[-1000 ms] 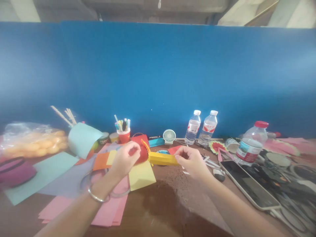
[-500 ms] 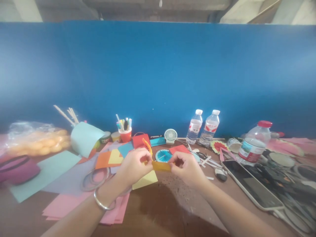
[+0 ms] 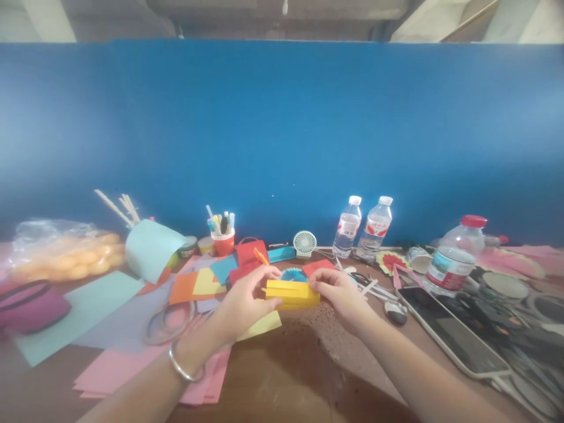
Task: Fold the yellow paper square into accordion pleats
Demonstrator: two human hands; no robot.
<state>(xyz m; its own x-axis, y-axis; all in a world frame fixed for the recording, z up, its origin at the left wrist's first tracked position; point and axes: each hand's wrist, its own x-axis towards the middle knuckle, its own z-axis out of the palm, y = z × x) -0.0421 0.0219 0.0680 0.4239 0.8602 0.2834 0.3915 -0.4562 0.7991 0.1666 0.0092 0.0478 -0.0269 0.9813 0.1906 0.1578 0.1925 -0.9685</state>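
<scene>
A yellow folded strip of paper (image 3: 292, 292), with creases along its length, is held up above the table between my hands. My right hand (image 3: 337, 294) pinches its right end between thumb and fingers. At its left end, my left hand (image 3: 244, 296) has the thumb against the lower front and the fingers curled around the top and behind. A silver bangle is on the left wrist. Just behind the strip lies a blue pleated paper disc (image 3: 294, 274), partly hidden by it. Yellow paper (image 3: 259, 326) lies below the left hand.
Coloured paper sheets (image 3: 110, 373) spread over the left side, with a roll of tape (image 3: 152, 329). Behind stand a cup of pens (image 3: 224, 241), a small white fan (image 3: 305, 242) and two water bottles (image 3: 347, 229). On the right are a phone (image 3: 453, 332) and a red-capped bottle (image 3: 453, 258).
The yellow paper has turned from a narrow darker band so that its bright, creased face shows taller. My left hand's thumb and fingers have spread from a tight pinch. The right hand stays at its end.
</scene>
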